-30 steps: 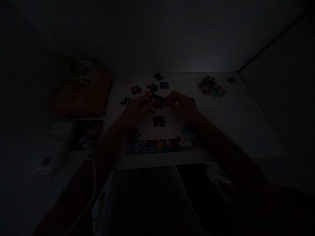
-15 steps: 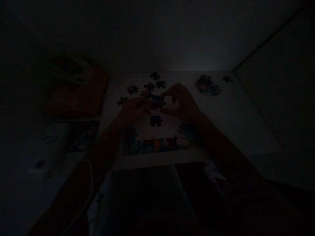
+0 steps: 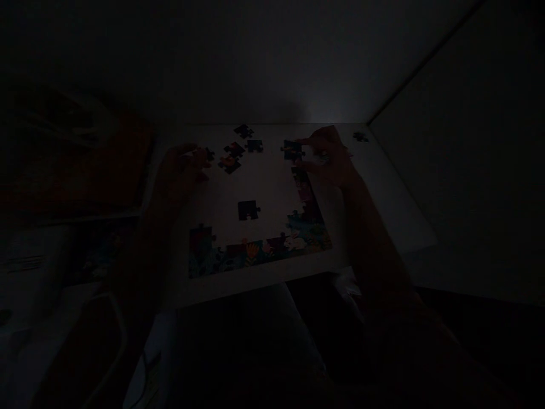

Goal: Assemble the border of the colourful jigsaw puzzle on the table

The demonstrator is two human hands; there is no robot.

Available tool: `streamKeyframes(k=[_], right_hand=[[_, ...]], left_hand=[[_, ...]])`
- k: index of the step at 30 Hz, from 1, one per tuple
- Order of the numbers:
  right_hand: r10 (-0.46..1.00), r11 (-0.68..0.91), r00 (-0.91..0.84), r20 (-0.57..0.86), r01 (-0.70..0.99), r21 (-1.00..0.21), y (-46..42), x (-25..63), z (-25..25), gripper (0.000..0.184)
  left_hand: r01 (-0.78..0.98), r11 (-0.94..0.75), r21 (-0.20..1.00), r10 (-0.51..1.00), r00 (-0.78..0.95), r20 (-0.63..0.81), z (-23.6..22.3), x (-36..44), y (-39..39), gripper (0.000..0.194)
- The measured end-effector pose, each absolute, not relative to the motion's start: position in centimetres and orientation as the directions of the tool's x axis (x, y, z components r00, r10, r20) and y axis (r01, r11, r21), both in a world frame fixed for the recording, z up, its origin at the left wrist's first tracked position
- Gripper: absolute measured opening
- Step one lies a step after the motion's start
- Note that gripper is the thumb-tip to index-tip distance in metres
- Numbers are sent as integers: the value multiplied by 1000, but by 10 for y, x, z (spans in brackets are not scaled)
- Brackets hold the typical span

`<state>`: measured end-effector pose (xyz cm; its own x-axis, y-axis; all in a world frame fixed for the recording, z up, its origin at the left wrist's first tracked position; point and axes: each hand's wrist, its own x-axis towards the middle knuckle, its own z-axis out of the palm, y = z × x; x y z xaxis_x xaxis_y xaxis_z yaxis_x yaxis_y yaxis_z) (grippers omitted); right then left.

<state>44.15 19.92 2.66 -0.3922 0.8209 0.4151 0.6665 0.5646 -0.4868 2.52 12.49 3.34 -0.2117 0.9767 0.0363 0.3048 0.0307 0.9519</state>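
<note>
Printed matter: one white object at far left is bearing dark lines of lettering, too dim for me to read; one orange packet is lying beyond it, its face blurring into shadow; one dark picture sheet is lying beside the white object.

Surface: one white tabletop, its back edge meeting a grey wall that is catching faint light near the corner.

Hands: my right hand is pinching a dark puzzle piece between thumb and finger, just above the right arm of the joined border; whether they are touching, I cannot tell. My left hand is curling its fingers over a partly hidden piece; I cannot tell whether it is gripping.

Loose stock: one dark piece is lying inside the border; a small cluster is lying between my hands; one stray piece is sitting at back right.
</note>
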Motion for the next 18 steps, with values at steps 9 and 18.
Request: streamKeyframes(k=[9, 18], right_hand=[[820, 564, -544, 178, 716, -410, 212, 457, -4, 74], [838, 539, -501, 218, 692, -481, 219, 452, -14, 75]], left_hand=[[266, 73, 961, 944, -328, 20, 34, 39, 127, 37], [487, 95, 868, 921, -375, 109, 34, 29, 123, 44]])
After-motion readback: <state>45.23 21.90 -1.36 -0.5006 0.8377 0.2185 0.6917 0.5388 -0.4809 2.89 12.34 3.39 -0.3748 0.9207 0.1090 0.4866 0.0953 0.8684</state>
